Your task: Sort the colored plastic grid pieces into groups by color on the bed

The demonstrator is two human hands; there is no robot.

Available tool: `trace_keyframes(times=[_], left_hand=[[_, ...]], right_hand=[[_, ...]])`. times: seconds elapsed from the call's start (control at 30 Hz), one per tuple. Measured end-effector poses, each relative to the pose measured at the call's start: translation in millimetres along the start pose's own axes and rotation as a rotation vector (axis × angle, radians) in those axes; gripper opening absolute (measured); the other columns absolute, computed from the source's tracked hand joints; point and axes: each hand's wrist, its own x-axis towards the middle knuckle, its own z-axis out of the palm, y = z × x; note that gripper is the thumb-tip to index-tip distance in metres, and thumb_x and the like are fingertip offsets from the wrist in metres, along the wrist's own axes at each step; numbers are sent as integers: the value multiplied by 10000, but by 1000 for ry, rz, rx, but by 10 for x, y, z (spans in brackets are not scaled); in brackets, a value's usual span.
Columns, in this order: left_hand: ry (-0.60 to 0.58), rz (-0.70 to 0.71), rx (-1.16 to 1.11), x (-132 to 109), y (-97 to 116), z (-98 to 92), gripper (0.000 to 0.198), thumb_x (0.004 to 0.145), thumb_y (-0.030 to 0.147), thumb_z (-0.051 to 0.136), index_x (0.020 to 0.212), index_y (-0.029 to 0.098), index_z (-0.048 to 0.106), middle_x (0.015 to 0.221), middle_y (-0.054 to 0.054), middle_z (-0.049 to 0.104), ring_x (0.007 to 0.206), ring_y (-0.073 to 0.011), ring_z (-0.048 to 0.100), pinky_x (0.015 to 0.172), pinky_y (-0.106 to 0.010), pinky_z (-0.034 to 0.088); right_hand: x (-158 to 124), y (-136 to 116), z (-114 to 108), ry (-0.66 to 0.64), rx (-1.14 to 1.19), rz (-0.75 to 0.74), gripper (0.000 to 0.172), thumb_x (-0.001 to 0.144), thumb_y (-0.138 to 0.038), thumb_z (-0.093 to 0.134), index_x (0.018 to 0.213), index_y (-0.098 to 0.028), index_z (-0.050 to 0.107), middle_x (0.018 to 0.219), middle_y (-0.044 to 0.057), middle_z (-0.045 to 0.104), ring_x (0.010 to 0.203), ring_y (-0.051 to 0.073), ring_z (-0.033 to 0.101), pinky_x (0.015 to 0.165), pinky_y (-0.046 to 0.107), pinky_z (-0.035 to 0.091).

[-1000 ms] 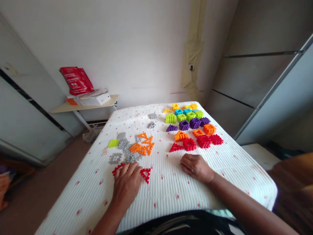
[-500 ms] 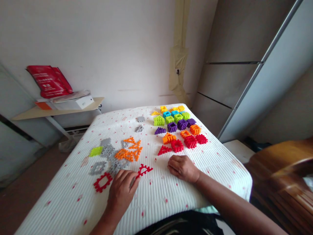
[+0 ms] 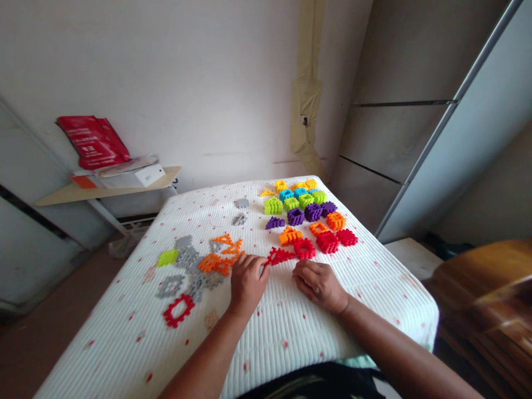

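My left hand (image 3: 248, 282) pinches a red toothed triangle building piece (image 3: 272, 258) by its left end. That piece is at the red triangles (image 3: 285, 255) in the front row; I cannot tell whether it rests on them. Just right of it, my right hand (image 3: 319, 284) lies on the bed cover with its fingers curled closed, and nothing shows in them. Past my fingers stand a stack of red square frames (image 3: 305, 249), more red squares (image 3: 327, 242) and orange triangles (image 3: 290, 236). Left of my left hand lie loose orange pieces (image 3: 215, 264) and a red square frame (image 3: 178, 311).
Purple (image 3: 313, 211), lime green (image 3: 273, 206), blue (image 3: 286, 195) and yellow (image 3: 281, 186) stacks stand in rows farther back. Grey pieces (image 3: 188, 257) and a lime square (image 3: 168, 257) lie on the left. A side table (image 3: 62, 198) stands beyond the bed (image 3: 124, 354), a wardrobe (image 3: 394, 133) to the right.
My left hand has carried the red triangle piece right and away from me to the red triangles. My right hand stays near the same spot, still curled. The view has shifted slightly.
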Motion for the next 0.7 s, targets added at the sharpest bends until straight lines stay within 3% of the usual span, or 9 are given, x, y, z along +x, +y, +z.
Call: trace_keyframes(times=[0.2, 0.4, 0.57, 0.7], left_hand=[[-91, -57, 65, 142, 98, 111, 76, 759, 142, 586, 769, 191, 643, 751, -45, 655, 740, -203, 545, 704, -345, 422], [-109, -58, 87, 145, 100, 131, 67, 756, 147, 588, 742, 189, 638, 729, -49, 643, 731, -205, 541, 700, -347, 420], [-20, -30, -30, 107, 77, 83, 50, 787, 174, 582, 771, 182, 628, 753, -46, 656, 766, -200, 554, 727, -345, 440], [35, -5, -239, 8, 121, -52, 59, 811, 175, 560, 815, 185, 619, 788, -33, 661, 783, -173, 564, 755, -333, 454]], right_hand=[[11, -5, -56, -18, 24, 37, 139, 900, -160, 416, 889, -170, 555, 823, 70, 633, 734, 137, 610, 658, 238, 485], [-4, -8, -44, -25, 32, 48, 148, 901, -164, 414, 897, -172, 561, 821, 71, 633, 734, 138, 609, 665, 242, 484], [-22, 17, -24, 25, 50, 70, 144, 899, -168, 421, 918, -175, 564, 837, 72, 633, 747, 139, 612, 667, 244, 490], [-40, 40, -1, 119, 35, 140, 185, 897, -175, 450, 1060, -179, 538, 906, 91, 634, 785, 148, 619, 669, 251, 504]])
